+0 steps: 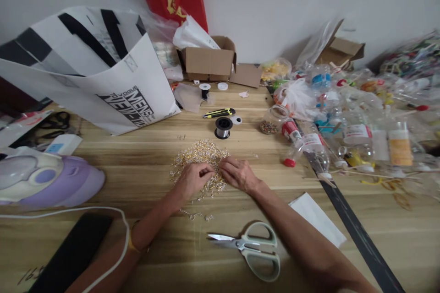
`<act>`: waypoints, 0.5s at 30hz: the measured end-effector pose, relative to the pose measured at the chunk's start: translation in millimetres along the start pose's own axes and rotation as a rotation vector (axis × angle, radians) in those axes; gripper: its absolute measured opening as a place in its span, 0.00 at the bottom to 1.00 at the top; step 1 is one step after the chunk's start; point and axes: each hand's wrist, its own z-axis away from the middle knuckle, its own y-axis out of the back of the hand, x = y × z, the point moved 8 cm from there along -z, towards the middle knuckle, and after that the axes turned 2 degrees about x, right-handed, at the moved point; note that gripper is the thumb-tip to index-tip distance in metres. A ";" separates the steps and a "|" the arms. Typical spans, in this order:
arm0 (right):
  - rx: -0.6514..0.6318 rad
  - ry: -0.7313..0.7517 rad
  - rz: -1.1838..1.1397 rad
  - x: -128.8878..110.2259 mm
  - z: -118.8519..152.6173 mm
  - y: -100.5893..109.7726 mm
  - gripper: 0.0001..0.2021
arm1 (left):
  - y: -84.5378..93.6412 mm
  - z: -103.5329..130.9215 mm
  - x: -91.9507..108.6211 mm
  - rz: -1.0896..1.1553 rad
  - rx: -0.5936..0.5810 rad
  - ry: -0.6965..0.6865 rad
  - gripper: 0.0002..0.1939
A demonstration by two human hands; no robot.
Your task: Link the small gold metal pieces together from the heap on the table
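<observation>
A pile of small gold and silver beads [197,150] is spread on the wooden table. My left hand [195,178] is at the front of the pile, thumb and fingertips pinched together; whatever is in the pinch is too small to name. On the right side of the pile, my right hand [239,174] has its fingers curled down into the beads, and their tips are hidden. Just in front lies a short beaded strand [191,215] with a ring-like piece. Nearer to me rest scissors [252,247] with pale green handles, apart from both hands.
Behind the beads are a wire spool [223,127], a yellow-black utility knife [220,113] and a black thread spool [205,91]. Plastic bottles [314,144] crowd the right. A white bag [137,87] and a purple iron-like appliance [58,176] stand left. A white cord [117,213] crosses my left forearm.
</observation>
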 end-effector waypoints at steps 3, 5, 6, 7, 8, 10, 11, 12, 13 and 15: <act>-0.005 -0.001 0.003 -0.7 -1.4 0.2 0.09 | -2.8 5.5 0.6 0.044 -0.028 0.004 0.07; 0.001 -0.017 0.004 0.9 -2.9 1.0 0.09 | -6.6 10.0 0.7 0.123 -0.065 0.005 0.08; 0.009 -0.033 0.009 2.5 -3.7 1.7 0.09 | -8.5 12.2 0.5 0.165 -0.082 0.008 0.08; 0.019 -0.050 0.016 4.5 -4.4 2.5 0.09 | -9.9 14.3 0.4 0.199 -0.094 0.010 0.08; 0.026 -0.066 0.023 6.4 -5.0 3.0 0.08 | -10.8 16.2 0.4 0.223 -0.102 0.010 0.08; 0.039 -0.093 0.030 9.8 -5.7 3.8 0.08 | -11.1 19.6 1.6 0.239 -0.101 0.002 0.07; 0.043 -0.103 0.028 11.0 -5.9 4.2 0.08 | -10.9 21.1 3.2 0.233 -0.097 -0.008 0.07; 0.045 -0.112 0.023 12.1 -5.9 4.6 0.08 | -10.2 22.5 5.3 0.216 -0.090 -0.017 0.07; 0.046 -0.122 0.018 13.1 -6.0 5.3 0.09 | -9.5 24.0 8.2 0.188 -0.083 -0.028 0.08; 0.046 -0.141 0.013 14.4 -6.6 7.6 0.11 | -8.3 27.1 15.5 0.128 -0.076 -0.052 0.08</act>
